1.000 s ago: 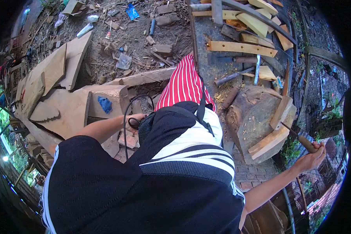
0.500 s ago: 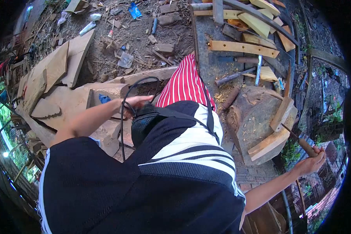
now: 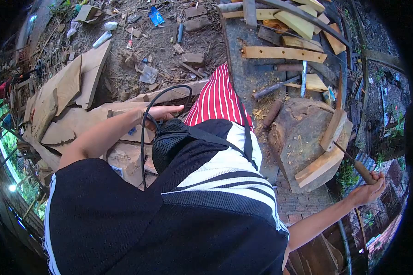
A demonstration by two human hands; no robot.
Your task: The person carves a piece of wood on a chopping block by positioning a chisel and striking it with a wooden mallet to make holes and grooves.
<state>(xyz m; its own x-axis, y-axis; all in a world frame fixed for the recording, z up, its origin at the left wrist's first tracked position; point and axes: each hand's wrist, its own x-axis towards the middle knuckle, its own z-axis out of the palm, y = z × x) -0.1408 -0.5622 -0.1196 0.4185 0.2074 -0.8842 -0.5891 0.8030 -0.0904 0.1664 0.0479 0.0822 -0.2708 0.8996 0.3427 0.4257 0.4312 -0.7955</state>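
Observation:
My left hand (image 3: 164, 112) is beside a black mesh pouch (image 3: 170, 143) at my waist, fingers stretched out, with a looped black cable (image 3: 143, 151) running round it. At the right, my right hand (image 3: 371, 189) is wrapped round the wooden handle of a thin metal-shafted tool (image 3: 363, 171). The tool's tip meets a small wood block (image 3: 333, 130) at the edge of a large stump (image 3: 303, 137). A curved wood piece (image 3: 319, 168) lies along the stump's near edge, below that block.
A dark bench (image 3: 250, 75) holds a drilled wood strip (image 3: 284, 54), a chisel-like tool (image 3: 271, 90), a short rod (image 3: 273, 113) and several offcuts. Wood slabs (image 3: 66, 87) lean at the left. Littered soil is at the upper left. Red-striped cloth (image 3: 219, 101) covers my leg.
My left hand has risen from beside the pouch, and its fingers have straightened. The cable loop and pouch have shifted upward. My right hand still grips the tool in nearly the same place.

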